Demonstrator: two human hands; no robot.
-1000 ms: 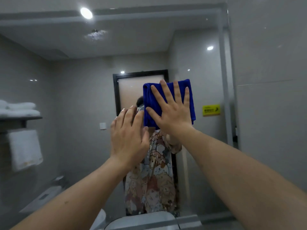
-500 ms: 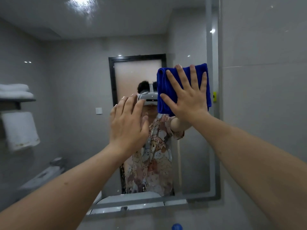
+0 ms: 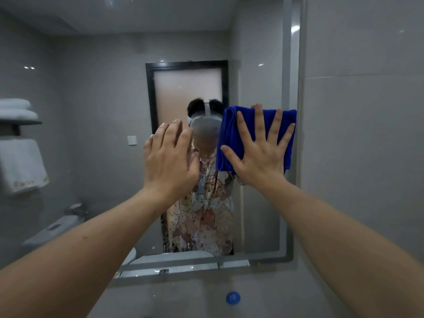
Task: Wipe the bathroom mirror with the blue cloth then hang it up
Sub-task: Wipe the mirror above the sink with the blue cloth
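Currently my right hand (image 3: 259, 154) presses the blue cloth (image 3: 231, 136) flat, fingers spread, against the mirror (image 3: 103, 157) at its right edge; my left hand (image 3: 169, 161) rests open beside it. Best practice: keep even pressure, overlapping strokes.

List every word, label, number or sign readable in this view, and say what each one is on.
No text can be read.
Blue round object below the mirror: a pale mark on it, too blurred to read.
Hanging white towel, seen in the reflection: a patterned band along its lower edge, no legible letters.
Patterned shirt, seen in the reflection: cartoon figures only, no words discernible.
Blue cloth: no label visible.
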